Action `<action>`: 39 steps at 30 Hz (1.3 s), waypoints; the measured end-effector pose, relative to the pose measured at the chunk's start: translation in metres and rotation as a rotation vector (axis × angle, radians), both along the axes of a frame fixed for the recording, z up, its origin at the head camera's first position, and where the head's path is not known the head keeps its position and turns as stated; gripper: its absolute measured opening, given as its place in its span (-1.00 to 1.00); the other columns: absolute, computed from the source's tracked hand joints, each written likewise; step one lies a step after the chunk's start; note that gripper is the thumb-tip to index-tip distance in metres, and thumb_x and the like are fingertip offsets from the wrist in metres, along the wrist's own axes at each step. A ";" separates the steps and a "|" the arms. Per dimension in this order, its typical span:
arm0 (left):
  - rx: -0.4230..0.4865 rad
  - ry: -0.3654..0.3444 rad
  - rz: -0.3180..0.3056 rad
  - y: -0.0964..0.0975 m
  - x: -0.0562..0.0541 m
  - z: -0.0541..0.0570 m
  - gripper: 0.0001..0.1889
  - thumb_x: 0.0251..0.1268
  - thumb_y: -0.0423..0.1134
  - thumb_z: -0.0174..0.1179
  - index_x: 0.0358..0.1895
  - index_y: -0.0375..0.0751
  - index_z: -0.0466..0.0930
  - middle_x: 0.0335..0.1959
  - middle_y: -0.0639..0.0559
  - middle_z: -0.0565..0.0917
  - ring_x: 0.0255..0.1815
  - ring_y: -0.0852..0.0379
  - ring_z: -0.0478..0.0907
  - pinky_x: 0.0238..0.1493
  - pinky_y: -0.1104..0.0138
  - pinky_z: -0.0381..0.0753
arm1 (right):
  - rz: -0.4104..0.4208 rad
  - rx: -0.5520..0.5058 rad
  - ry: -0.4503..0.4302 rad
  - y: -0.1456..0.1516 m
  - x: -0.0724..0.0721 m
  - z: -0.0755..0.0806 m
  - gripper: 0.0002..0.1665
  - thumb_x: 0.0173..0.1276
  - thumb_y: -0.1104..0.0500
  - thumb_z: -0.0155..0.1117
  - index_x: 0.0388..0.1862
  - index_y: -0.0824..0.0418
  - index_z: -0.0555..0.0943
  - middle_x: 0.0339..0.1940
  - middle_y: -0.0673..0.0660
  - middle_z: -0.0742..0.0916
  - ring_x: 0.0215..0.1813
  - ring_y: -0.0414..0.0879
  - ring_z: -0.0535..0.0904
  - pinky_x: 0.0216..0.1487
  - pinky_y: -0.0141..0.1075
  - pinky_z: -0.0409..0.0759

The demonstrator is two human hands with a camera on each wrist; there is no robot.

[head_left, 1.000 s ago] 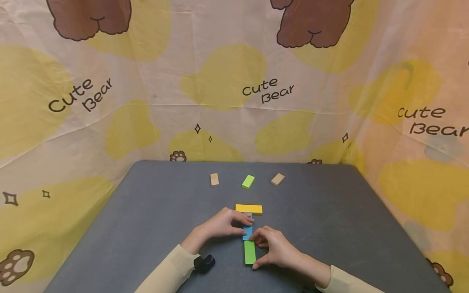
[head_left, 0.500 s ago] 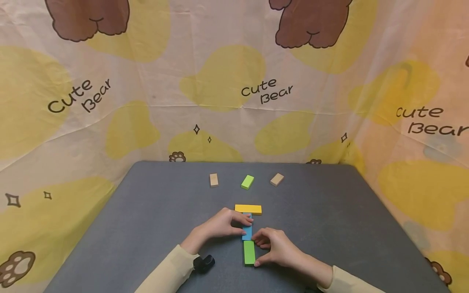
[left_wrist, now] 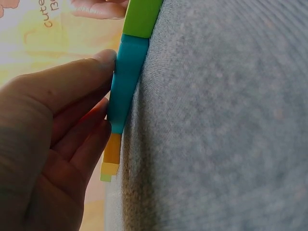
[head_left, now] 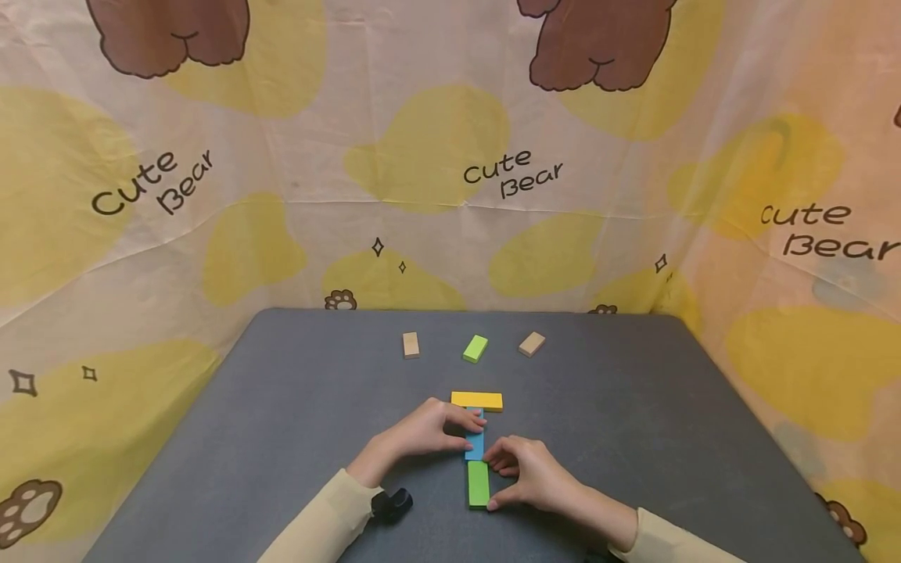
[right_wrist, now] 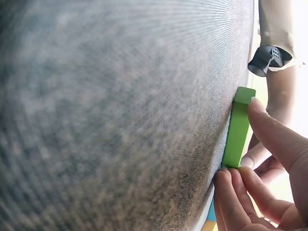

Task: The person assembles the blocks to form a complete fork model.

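Note:
A line of rectangular blocks lies on the dark table. The blue block meets the yellow block, which lies crosswise at its far end, forming a T. At the near end of the blue block, the green block continues the line. My left hand holds the blue block from the left, thumb near the green end and fingers farther up; its fingers partly cover the block. My right hand grips the green block along its right side, the thumb at the near corner and the fingers at the far end.
Beyond the yellow block, several things lie in a loose row: a tan block, a light green block and another tan block. Printed cloth hangs around the table's back and sides. A black wrist device is on my left sleeve.
My right thumb has shifted slightly along the green block's near right corner. The left hand and the blocks hold their places.

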State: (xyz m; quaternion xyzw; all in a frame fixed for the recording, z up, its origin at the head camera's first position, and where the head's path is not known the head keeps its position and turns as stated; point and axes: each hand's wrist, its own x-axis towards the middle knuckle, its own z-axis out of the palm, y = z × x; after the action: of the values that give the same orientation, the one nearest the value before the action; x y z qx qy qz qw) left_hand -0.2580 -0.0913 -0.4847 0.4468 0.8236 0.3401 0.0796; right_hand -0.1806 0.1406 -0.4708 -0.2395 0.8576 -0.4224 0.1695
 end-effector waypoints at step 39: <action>-0.007 -0.015 -0.001 0.001 0.001 0.002 -0.65 0.14 -0.16 0.35 0.03 -0.07 0.68 0.08 0.17 0.65 0.21 0.38 0.47 0.26 0.32 0.43 | 0.000 0.001 0.055 -0.004 0.001 0.000 -0.40 -0.19 0.03 0.64 -0.15 0.16 0.58 -0.22 0.02 0.67 -0.19 -0.24 0.65 -0.18 -0.48 0.63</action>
State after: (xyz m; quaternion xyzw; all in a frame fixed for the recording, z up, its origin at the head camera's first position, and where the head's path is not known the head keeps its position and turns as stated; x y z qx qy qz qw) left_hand -0.2568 -0.0898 -0.4827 0.4441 0.8240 0.3407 0.0876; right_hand -0.1792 0.1361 -0.4704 -0.2510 0.8622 -0.4151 0.1462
